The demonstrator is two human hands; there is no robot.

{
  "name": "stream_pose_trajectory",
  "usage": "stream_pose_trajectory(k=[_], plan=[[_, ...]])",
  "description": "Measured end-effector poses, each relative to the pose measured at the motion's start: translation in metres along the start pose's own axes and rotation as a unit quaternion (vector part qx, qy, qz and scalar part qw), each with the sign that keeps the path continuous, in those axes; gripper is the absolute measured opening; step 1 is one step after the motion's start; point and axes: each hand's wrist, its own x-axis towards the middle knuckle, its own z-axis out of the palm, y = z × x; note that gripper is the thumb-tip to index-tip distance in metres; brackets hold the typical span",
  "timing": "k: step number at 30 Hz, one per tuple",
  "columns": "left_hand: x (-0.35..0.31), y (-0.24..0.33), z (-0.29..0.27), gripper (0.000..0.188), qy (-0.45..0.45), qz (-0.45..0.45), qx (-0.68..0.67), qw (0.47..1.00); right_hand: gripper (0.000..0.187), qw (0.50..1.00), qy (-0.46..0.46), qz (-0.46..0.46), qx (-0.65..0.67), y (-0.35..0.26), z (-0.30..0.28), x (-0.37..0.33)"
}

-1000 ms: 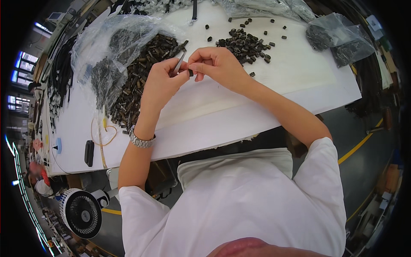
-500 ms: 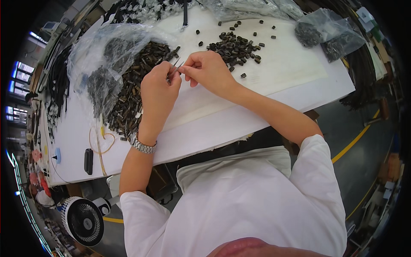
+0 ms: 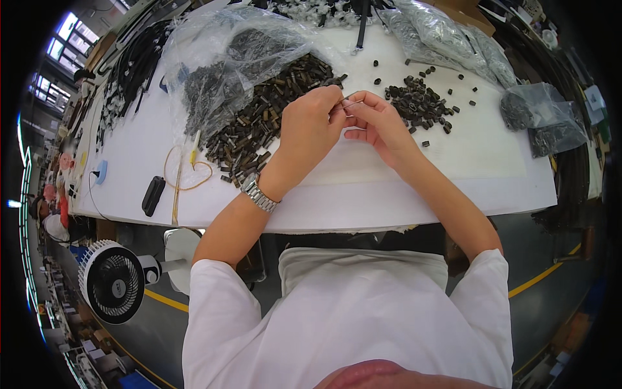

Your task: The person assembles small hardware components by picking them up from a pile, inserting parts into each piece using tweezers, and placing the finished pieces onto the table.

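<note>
1. Above the white table's (image 3: pixel 389 194) near edge, the left hand (image 3: pixel 310 129) and right hand (image 3: pixel 379 123) meet, fingertips pinched on a thin metal pin (image 3: pixel 353 104).
2. Judged best: keep the pin level and the wrists braced.
3. At ten o'clock lies a heap of dark sleeves (image 3: pixel 259 129); at two o'clock, small black caps (image 3: pixel 421 104).

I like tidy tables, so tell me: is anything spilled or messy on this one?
A bit. Several small black caps lie scattered loose around their pile, some strayed toward the plastic bags. The dark tube pieces spill out of an open clear bag onto the white table. Nothing looks broken.
</note>
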Motion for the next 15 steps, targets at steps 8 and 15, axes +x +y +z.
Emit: stream_pose_trajectory(k=[8,15], plan=[[-0.002,-0.004,0.000,0.011,0.010,0.058,0.057,0.997,0.024,0.998,0.018,0.031,0.049,-0.006,-0.002,0.010],[-0.002,-0.013,0.002,0.006,-0.013,0.039,0.014,0.999,0.030,1.000,0.009,0.009,-0.009,-0.010,-0.009,0.005]])
